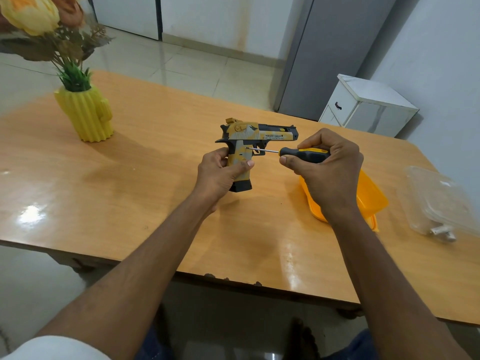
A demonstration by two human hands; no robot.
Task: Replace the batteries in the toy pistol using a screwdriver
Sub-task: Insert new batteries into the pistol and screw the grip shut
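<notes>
The toy pistol (255, 135) is grey, yellow and black, held upright above the table with its barrel pointing right. My left hand (220, 175) grips it around the handle. My right hand (330, 167) holds a screwdriver (302, 153) with a black and yellow handle. Its thin metal shaft points left, and the tip touches the upper part of the pistol's grip, beside the trigger.
A wooden table (130, 178) lies below the hands. An orange plastic box (368, 193) sits under my right wrist. A clear plastic container (439, 203) with batteries in it is at the right edge. A yellow cactus-shaped vase (87, 113) with flowers stands at the back left.
</notes>
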